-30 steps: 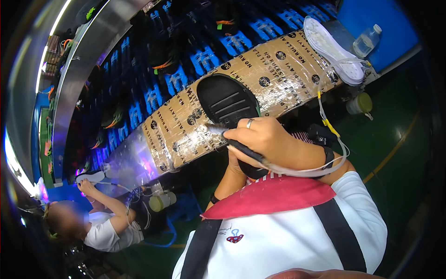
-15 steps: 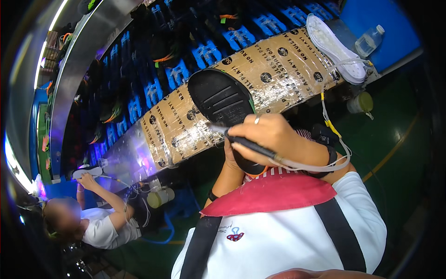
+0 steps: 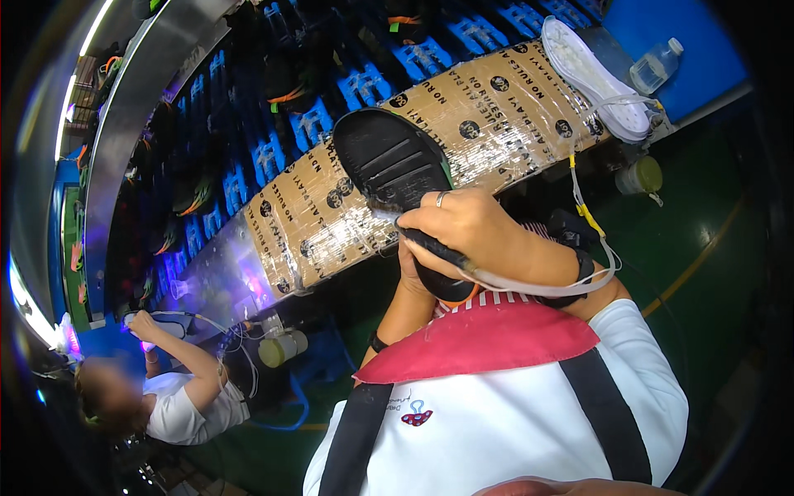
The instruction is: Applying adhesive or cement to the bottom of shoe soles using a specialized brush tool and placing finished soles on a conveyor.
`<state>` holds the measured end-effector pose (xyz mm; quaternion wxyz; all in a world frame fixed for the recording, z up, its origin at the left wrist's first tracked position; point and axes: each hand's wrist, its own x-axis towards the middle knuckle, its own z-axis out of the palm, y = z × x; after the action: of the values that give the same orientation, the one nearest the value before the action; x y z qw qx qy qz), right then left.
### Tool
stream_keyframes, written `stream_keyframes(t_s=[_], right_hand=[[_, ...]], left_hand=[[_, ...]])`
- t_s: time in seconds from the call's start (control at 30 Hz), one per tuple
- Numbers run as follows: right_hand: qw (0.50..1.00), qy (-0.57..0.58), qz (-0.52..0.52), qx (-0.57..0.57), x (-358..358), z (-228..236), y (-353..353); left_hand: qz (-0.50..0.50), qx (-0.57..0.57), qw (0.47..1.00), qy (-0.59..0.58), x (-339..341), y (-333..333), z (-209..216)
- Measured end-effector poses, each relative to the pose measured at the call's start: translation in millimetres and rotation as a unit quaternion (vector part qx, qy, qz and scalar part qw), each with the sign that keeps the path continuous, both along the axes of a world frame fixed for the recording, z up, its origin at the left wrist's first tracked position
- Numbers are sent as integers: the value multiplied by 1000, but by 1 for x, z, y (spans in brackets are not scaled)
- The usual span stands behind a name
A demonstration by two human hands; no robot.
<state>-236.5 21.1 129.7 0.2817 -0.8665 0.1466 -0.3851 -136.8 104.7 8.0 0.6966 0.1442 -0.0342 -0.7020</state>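
Note:
My right hand (image 3: 488,240) is closed round the black handle of a brush (image 3: 436,248), and a clear hose runs from it over my wrist. The bristles touch the left edge of a black shoe sole (image 3: 389,161), which has grooves across its middle and a greenish strip on its right side. Partly hidden under the right hand, my left hand (image 3: 411,277) grips the sole near its lower end. The sole's far end lies over the cardboard-covered bench edge, its heel end toward my red apron.
A cardboard-topped ledge (image 3: 322,240) runs beside a conveyor with blue racks (image 3: 364,87). At the far right are a white sole (image 3: 595,83), a clear bottle (image 3: 656,66) and a hanging jar (image 3: 638,176). A co-worker (image 3: 186,397) handles a sole at lower left.
The brush tip has shifted slightly up along the sole's left edge. Both hands keep their hold. The co-worker's hands and sole have moved a little, and the racks have shifted slightly left.

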Motion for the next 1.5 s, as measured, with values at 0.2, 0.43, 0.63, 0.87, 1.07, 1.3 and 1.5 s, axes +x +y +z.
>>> stream_keyframes(t_s=[0.2, 0.43, 0.63, 0.87, 1.07, 1.3, 1.5], right_hand=[[996, -71, -46, 34, -7, 3, -9], [999, 15, 48, 4, -11, 4, 2], [999, -45, -1, 25, -13, -4, -3], [987, -55, 106, 112, -13, 0, 10], [996, -46, 13, 70, -9, -11, 17], [954, -57, 146, 257, -12, -5, 15], [979, -27, 56, 196, -14, -12, 15]], left_hand=[[33, -59, 997, 22, 5, -12, 14], [-9, 27, 999, 41, 23, -3, -18], [53, -46, 997, 33, 26, -11, -6], [58, -77, 995, -30, 32, -21, 2], [54, -105, 993, -32, 36, -26, 1], [86, -157, 984, -8, 55, -35, -8], [110, -124, 986, 5, 50, -33, 18]])
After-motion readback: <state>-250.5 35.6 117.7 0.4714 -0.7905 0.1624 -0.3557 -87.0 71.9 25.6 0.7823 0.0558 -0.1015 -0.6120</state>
